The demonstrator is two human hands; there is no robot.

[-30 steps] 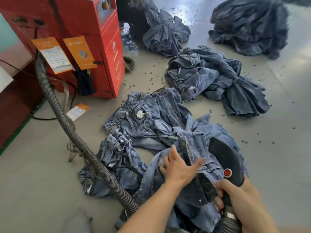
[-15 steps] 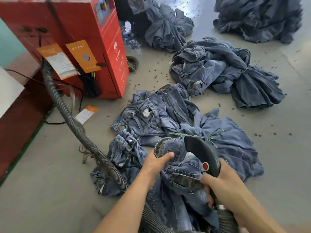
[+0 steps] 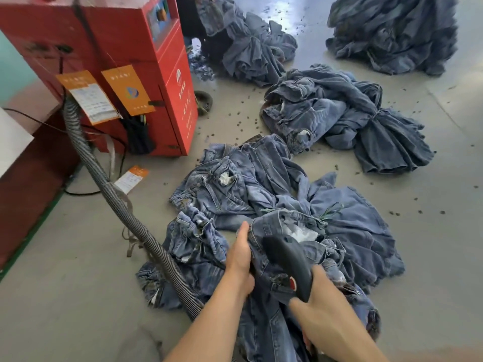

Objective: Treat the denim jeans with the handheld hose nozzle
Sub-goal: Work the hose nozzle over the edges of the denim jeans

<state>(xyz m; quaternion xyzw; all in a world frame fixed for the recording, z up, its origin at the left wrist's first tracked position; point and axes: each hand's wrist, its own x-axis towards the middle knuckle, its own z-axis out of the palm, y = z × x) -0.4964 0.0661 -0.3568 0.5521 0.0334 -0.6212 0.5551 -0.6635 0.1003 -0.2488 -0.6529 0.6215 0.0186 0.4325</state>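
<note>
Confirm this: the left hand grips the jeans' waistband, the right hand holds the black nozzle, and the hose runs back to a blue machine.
Not quite: the machine is red, not blue, as the head view shows. The left hand does grip the jeans at the waistband, the right hand holds the black nozzle, and the hose runs back to it.

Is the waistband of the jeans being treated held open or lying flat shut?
Open. The left hand grips the jeans at the waistband, white lining shows inside, and the nozzle points into the opening.

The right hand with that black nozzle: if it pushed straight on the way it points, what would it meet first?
Probably the jeans that the left hand holds open: the nozzle in the right hand points into their waistband, towards the pale lining. Depth is unclear.
</note>
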